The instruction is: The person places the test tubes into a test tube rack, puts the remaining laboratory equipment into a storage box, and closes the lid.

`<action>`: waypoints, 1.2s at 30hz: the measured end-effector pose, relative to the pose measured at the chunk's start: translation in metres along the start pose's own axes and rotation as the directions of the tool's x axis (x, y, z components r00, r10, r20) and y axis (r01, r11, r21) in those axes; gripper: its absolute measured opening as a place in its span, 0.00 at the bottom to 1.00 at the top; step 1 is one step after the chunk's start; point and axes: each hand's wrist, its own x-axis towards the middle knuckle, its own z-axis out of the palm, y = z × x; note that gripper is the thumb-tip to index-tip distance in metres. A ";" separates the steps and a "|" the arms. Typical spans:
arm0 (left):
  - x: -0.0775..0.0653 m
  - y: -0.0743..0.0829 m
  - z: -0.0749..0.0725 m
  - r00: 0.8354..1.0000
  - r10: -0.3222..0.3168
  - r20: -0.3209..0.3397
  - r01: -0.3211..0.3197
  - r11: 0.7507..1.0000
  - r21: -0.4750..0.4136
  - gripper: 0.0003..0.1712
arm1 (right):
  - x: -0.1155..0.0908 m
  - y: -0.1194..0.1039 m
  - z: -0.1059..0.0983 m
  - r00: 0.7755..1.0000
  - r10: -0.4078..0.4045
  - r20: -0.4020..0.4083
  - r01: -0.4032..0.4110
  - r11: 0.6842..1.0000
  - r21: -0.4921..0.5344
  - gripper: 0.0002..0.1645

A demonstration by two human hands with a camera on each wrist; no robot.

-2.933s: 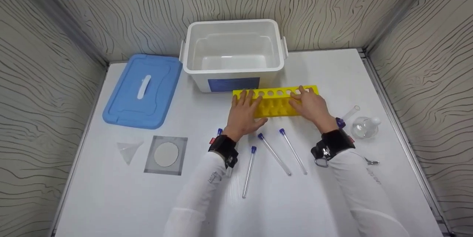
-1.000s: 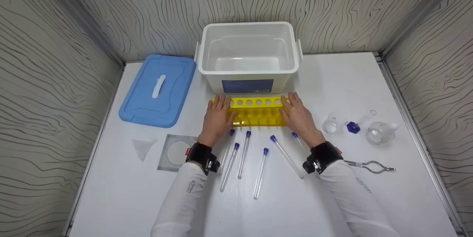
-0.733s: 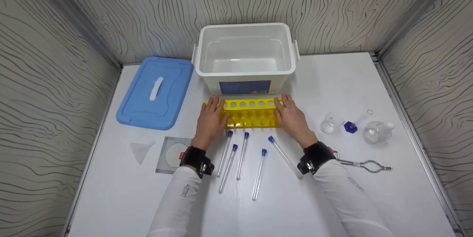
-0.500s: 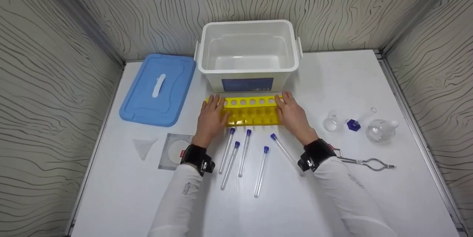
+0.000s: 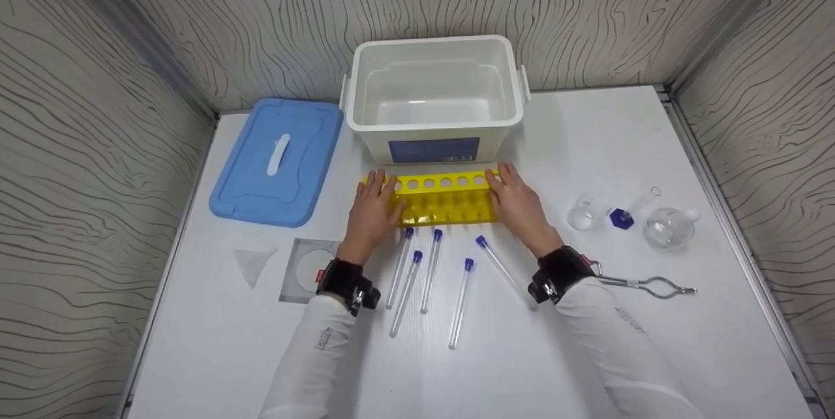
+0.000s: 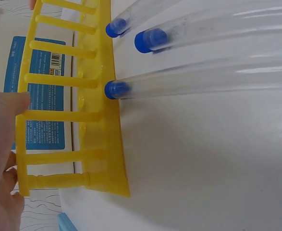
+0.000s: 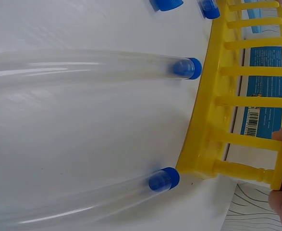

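A yellow test tube rack (image 5: 447,207) stands upright on the white table, right in front of the box. My left hand (image 5: 370,220) grips its left end; in the left wrist view the thumb lies on the near side of the top bar and fingers curl behind. At the opposite end my right hand (image 5: 522,213) pinches the top bar, thumb in front, as the right wrist view shows. Several clear test tubes with blue caps lie just before the rack, among them one tube (image 5: 460,308) in the middle and another tube (image 7: 59,70) beside the right end.
Behind the rack stands an uncovered white box (image 5: 434,126); its blue lid (image 5: 274,164) lies left. Farther left are a clear funnel (image 5: 253,265) and round white discs in a bag (image 5: 293,282). Glass flasks (image 5: 669,228), a blue-based cylinder (image 5: 622,218) and metal tongs (image 5: 659,286) lie right.
Both hands have slid the rack leftward along the box front since the oldest frame, shifting to its two ends. Over the last half second hands and rack stay nearly still.
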 end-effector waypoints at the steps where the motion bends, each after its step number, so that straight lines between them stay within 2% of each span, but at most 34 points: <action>1: -0.001 0.000 -0.001 1.000 0.000 -0.015 0.000 1.000 -0.009 0.34 | 0.000 0.000 0.000 1.000 -0.004 0.000 0.004 1.000 -0.002 0.28; 7: -0.013 0.006 -0.010 0.988 0.005 -0.157 -0.014 0.998 -0.055 0.26 | -0.002 0.001 -0.001 1.000 0.012 0.004 -0.012 1.000 -0.004 0.28; 13: -0.030 0.012 -0.016 0.969 0.045 -0.241 -0.050 0.999 -0.015 0.19 | -0.003 0.004 0.001 0.995 -0.052 -0.083 0.049 0.998 -0.046 0.25; 16: -0.039 0.013 -0.011 0.979 0.046 -0.200 -0.049 0.999 -0.010 0.17 | -0.003 0.004 0.002 0.994 -0.053 -0.092 0.049 0.998 -0.045 0.25; 19: -0.047 0.013 -0.001 0.994 0.015 -0.110 -0.016 1.000 -0.008 0.17 | -0.002 0.002 0.001 0.997 -0.034 -0.065 0.031 0.999 -0.040 0.26; 21: -0.051 0.011 0.006 0.998 0.003 -0.065 -0.003 1.000 0.007 0.16 | -0.002 0.001 0.001 0.999 -0.024 -0.044 0.023 0.999 -0.038 0.27; 28: -0.050 0.009 0.022 0.998 0.044 -0.049 -0.040 0.996 0.075 0.14 | -0.001 -0.002 -0.001 1.000 -0.005 -0.016 0.004 1.000 -0.023 0.28; 36: -0.048 0.013 0.039 1.000 -0.003 -0.018 0.004 0.997 0.072 0.16 | -0.003 -0.002 -0.001 1.000 0.012 -0.005 -0.012 1.000 -0.014 0.28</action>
